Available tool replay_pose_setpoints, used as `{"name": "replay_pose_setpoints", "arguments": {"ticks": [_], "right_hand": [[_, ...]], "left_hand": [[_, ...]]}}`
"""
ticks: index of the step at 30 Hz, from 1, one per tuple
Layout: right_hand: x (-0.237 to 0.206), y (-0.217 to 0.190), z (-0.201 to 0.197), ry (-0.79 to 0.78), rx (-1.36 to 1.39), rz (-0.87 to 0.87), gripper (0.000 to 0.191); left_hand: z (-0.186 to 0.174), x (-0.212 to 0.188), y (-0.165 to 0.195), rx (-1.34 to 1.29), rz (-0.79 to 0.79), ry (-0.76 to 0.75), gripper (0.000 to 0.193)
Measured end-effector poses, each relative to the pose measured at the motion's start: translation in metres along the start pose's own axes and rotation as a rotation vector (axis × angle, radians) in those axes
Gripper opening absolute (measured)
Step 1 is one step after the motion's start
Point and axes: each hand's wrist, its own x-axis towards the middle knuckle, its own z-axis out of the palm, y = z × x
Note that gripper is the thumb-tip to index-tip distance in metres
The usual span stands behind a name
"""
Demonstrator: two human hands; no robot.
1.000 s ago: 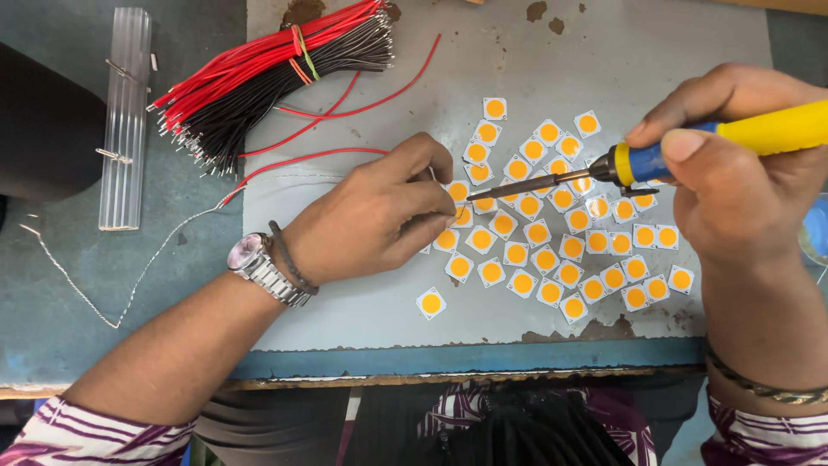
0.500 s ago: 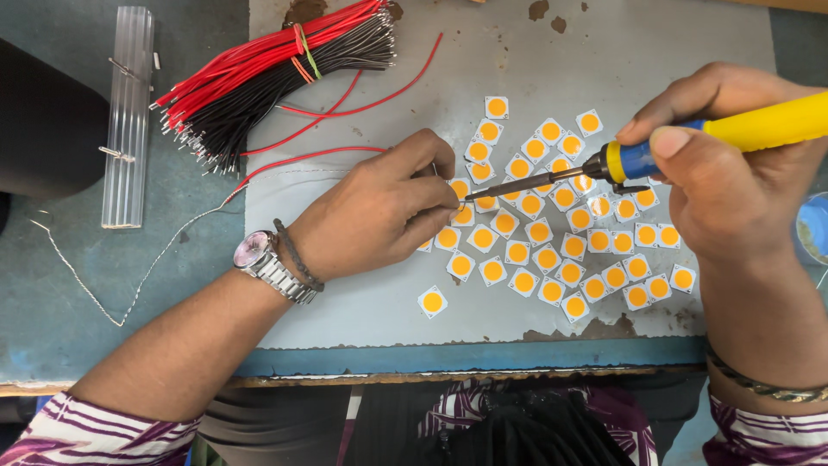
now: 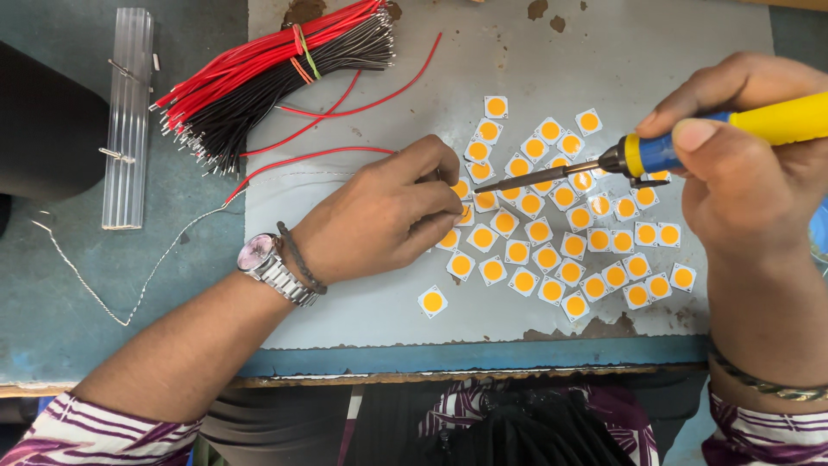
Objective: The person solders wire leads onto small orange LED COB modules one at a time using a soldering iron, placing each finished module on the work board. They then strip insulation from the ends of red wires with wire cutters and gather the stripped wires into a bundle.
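— Across the blue-painted tabletop (image 3: pixel 103 285), what lies under the hands?

— A pale grey work sheet (image 3: pixel 535 60), scuffed and rust-brown at its top and bottom edges; it covers the right part of the bench, and the blue paint shows to its left and along the near edge, chipped down to bare wood at the lip.

— And on that sheet?

— A loose cluster of small white square chips with round orange centres (image 3: pixel 552 229), most of them touching or just beside one another; one lies apart near the sheet's lower middle.

— The hands?

— The left hand (image 3: pixel 379 220) rests on the sheet with fingers curled, its fingertips pinched down at the cluster's left edge; whether they hold a single chip I cannot tell; a silver wristwatch with a pink dial (image 3: pixel 263 259) sits on that wrist. The right hand (image 3: pixel 742 185) is closed around a yellow-handled soldering iron with a blue collar (image 3: pixel 690 142), its dark metal tip pointing left to the chips just beside the left fingertips.

— Anything farther off?

— A banded bundle of red and black wires (image 3: pixel 276 73) at the sheet's top left, a few loose red wires trailing out of it; a clear ribbed plastic strip (image 3: pixel 128 112) lies on the blue paint; a thin silvery wire (image 3: pixel 112 285) curls below it; a dark object fills the far left edge.
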Motion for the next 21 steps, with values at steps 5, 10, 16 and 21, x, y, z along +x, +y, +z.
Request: {"name": "replay_pose_setpoints", "arguments": {"ticks": [5, 10, 16, 21], "right_hand": [[-0.0007, -0.0004, 0.0008, 0.034, -0.038, 0.096, 0.02], [0.0007, -0.0027, 0.0039, 0.035, -0.024, 0.109, 0.021], [0.0032, -0.0045, 0.0061, 0.026, -0.04, 0.106, 0.021], [0.0041, -0.0057, 0.0071, 0.02, -0.051, 0.106, 0.021]], "left_hand": [[0.0011, 0.0009, -0.0009, 0.006, -0.002, -0.009, 0.007], [0.0023, 0.0015, -0.0022, 0.025, 0.003, -0.01, 0.006], [0.0029, 0.0009, -0.0026, 0.021, -0.008, -0.01, 0.005], [0.0033, 0.0008, -0.0031, 0.016, -0.005, -0.01, 0.006]]}}
